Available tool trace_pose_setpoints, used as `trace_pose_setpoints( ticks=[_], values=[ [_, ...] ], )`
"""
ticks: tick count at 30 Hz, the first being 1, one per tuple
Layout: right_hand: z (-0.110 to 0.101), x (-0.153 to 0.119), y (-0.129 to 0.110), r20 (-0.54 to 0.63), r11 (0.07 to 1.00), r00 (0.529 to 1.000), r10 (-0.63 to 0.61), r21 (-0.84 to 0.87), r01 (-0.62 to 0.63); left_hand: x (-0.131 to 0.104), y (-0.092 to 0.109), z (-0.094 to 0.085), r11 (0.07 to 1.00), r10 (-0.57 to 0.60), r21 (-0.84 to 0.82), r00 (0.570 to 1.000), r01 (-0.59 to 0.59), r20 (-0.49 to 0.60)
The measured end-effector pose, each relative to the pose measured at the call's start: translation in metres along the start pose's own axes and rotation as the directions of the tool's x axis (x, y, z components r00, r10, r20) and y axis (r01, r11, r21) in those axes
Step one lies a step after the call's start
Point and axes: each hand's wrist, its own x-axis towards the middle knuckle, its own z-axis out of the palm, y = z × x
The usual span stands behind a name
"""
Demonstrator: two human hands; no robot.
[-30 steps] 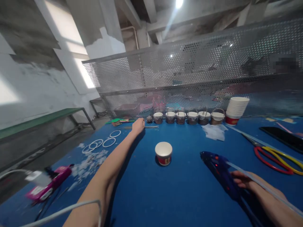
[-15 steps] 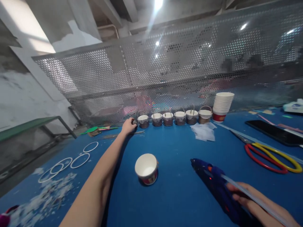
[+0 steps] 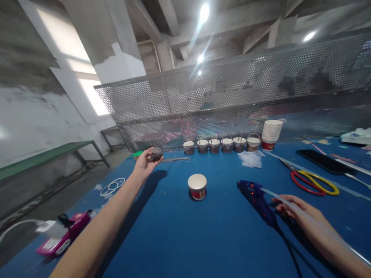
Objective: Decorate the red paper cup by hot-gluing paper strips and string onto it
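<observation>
My left hand [image 3: 145,164] is raised over the far left of the blue table, its fingers closed on a small dark round roll [image 3: 157,154]. On the right, my right hand [image 3: 292,206] rests beside a blue glue gun [image 3: 257,200], fingers apart and holding nothing. A long clear glue stick [image 3: 307,220] sticks out of the gun's back and passes over that hand. Between my hands a white paper cup with a red base [image 3: 197,187] stands upright.
Several small cups with handles [image 3: 227,145] line the mesh panel, beside a paper cup stack [image 3: 271,135] and white cloth pieces [image 3: 251,158]. Scissors [image 3: 315,183] and a phone [image 3: 326,161] lie right; a pink power strip [image 3: 65,235] sits left.
My left hand has lifted the dark roll away from the row of cups. My right hand's fingers have come off the glue gun. The view has shifted, and the power strip shows more fully.
</observation>
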Motion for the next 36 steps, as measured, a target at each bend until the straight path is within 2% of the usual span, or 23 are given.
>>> trace_pose_setpoints(
  ticks=[2,3,6,9,11,13,14,15,18,20,21,24,25,27,30,32,34,36],
  values=[
    [-0.009,-0.009,-0.009,-0.044,0.978,0.991,0.129,0.172,-0.12,-0.031,0.008,-0.014,0.997,-0.05,-0.061,0.998,0.052,0.034],
    [-0.015,-0.015,-0.012,-0.055,0.953,0.98,0.192,0.249,-0.173,-0.047,0.01,-0.02,0.985,-0.113,-0.122,0.991,0.12,0.065],
    [-0.038,-0.042,-0.012,-0.109,0.894,0.948,0.299,0.38,-0.238,-0.089,0.011,-0.04,0.954,-0.247,-0.14,0.961,0.264,0.127],
    [-0.057,-0.077,-0.002,-0.129,0.886,0.943,0.307,0.4,-0.234,-0.124,0.002,-0.052,0.942,-0.32,-0.052,0.934,0.332,0.16],
    [-0.057,-0.102,0.001,-0.05,0.914,0.966,0.253,0.339,-0.222,-0.145,-0.007,-0.053,0.933,-0.353,0.006,0.915,0.359,0.194],
    [-0.043,-0.124,-0.006,0.136,0.951,0.973,0.187,0.222,-0.214,-0.163,-0.019,-0.048,0.922,-0.385,0.055,0.89,0.384,0.245],
    [-0.031,-0.133,-0.012,0.271,0.972,0.953,0.138,0.146,-0.183,-0.172,-0.026,-0.043,0.916,-0.399,0.072,0.875,0.395,0.274],
    [-0.016,-0.141,-0.019,0.4,0.989,0.913,0.078,0.081,-0.12,-0.181,-0.033,-0.037,0.91,-0.412,0.088,0.858,0.406,0.307],
    [0.033,-0.152,-0.041,0.6,0.982,0.791,-0.12,-0.046,0.184,-0.207,-0.054,-0.02,0.882,-0.462,0.116,0.786,0.457,0.411],
    [0.062,-0.149,-0.049,0.655,0.901,0.711,-0.255,-0.105,0.421,-0.22,-0.065,-0.011,0.87,-0.475,0.119,0.748,0.478,0.463],
    [0.074,-0.145,-0.051,0.669,0.852,0.686,-0.285,-0.15,0.501,-0.226,-0.069,-0.008,0.868,-0.47,0.11,0.728,0.485,0.499],
    [0.093,-0.131,-0.052,0.698,0.771,0.639,-0.323,-0.198,0.606,-0.234,-0.075,-0.004,0.867,-0.445,0.096,0.673,0.488,0.591],
    [0.094,-0.127,-0.051,0.691,0.777,0.638,-0.34,-0.176,0.605,-0.235,-0.075,-0.004,0.867,-0.446,0.108,0.661,0.487,0.604],
    [0.092,-0.118,-0.052,0.643,0.838,0.686,-0.341,-0.123,0.532,-0.231,-0.076,-0.006,0.862,-0.474,0.172,0.64,0.476,0.605],
    [0.083,-0.107,-0.052,0.587,0.965,0.79,-0.175,-0.055,0.256,-0.221,-0.076,-0.009,0.855,-0.518,0.37,0.598,0.362,0.611],
    [0.076,-0.1,-0.049,0.593,0.997,0.803,-0.067,0.012,0.074,-0.211,-0.076,-0.012,0.842,-0.51,0.511,0.564,0.172,0.65],
    [0.069,-0.094,-0.043,0.592,0.998,0.805,-0.025,0.064,-0.015,-0.199,-0.072,-0.015,0.816,-0.43,0.572,0.573,-0.084,0.697],
    [0.064,-0.089,-0.037,0.579,0.999,0.816,-0.005,0.039,-0.022,-0.185,-0.065,-0.017,0.772,-0.261,0.549,0.629,-0.319,0.732]
  ],
)
